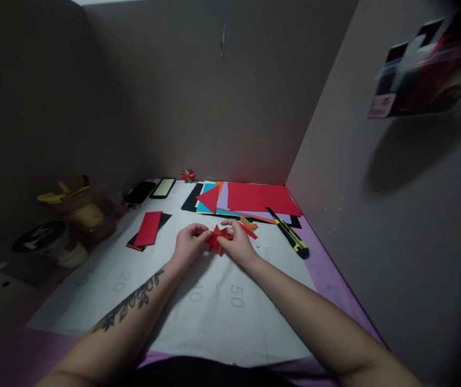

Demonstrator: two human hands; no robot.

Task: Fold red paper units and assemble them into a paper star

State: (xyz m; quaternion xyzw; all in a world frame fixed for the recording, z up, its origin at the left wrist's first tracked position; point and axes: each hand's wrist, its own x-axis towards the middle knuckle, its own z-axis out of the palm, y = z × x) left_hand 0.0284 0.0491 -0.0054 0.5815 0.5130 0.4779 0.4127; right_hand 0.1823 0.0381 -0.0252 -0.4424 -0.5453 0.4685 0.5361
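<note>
Between my two hands is a small red and orange folded paper star, its points sticking out toward me. My left hand pinches its left side between thumb and fingers. On the other side, my right hand has its thumb on the star and its fingers curled behind it. Scraps of orange, green and red paper lie just beyond my right hand. A finished-looking red and green paper star sits at the back by the wall.
Stacked coloured paper sheets lie at the back right, with a yellow and black utility knife beside them. Red and black paper pieces rest left. Two phones, a pot and a lidded tub stand farther left. Walls enclose the table.
</note>
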